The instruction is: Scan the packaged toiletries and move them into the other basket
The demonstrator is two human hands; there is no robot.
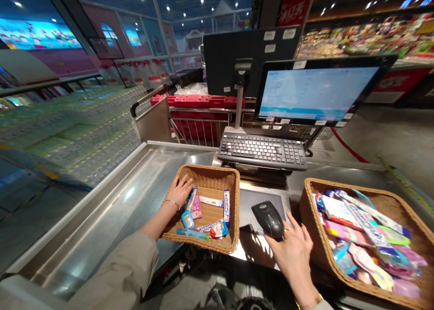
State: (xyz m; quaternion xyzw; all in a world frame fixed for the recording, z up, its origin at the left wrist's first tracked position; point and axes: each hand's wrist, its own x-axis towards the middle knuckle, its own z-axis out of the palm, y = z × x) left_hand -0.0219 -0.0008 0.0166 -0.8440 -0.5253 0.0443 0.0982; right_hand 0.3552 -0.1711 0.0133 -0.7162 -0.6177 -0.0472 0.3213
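My left hand (181,193) reaches over the left side of a wicker basket (236,197), its fingers stretched and apart. Beside its fingertips lies a dark blue package (192,196), partly hidden by the hand. The basket also holds a pink card pack (196,207), a white-and-blue stick pack (226,206), a light-blue item (187,220) and a teal tube (192,233). A black handheld barcode scanner (267,216) is in my right hand (294,246), with the thumb and fingers around its rear end. It is over the metal counter, right of the basket.
At the right, a second wicker basket (310,210) is filled with mixed small packages. A keyboard (262,150) sits behind the scanner, below a lit monitor (315,93). A shopping cart (200,124) stands beyond the counter. The metal counter (129,197) has a raised edge at left.
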